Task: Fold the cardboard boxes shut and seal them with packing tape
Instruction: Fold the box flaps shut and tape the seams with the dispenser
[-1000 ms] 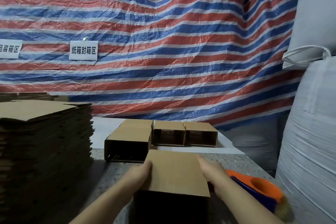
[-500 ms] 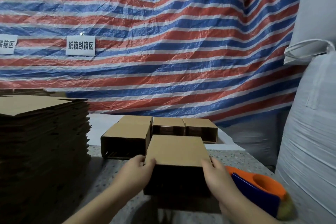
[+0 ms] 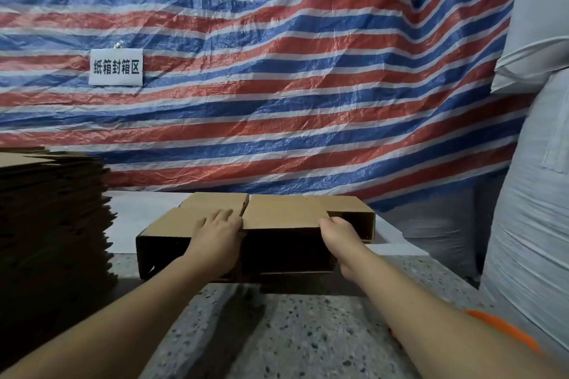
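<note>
Far L of the left hand: stack of flat cardboard [image 3: 52, 209], not touched. Just L of that hand sits an open-ended box [image 3: 167, 232], hollow end facing the person. Left hand [image 3: 220, 229] lies w/ fingers spread flat, over the seam between that box and the held box [image 3: 281, 215]. Right hand [image 3: 337, 232] grips the held box's near R corner, fingers curled over the edge. Behind & R of the right hand: another open box [image 3: 358, 218]. Below the R forearm, tape dispenser [image 3: 505, 332], mostly hidden.

Risks, prob.: pushing too hard shoves the row back or skews it; left-hand pressure could dent the thin top panel; ends look unfolded & untaped, so boxes may collapse flat.
</note>
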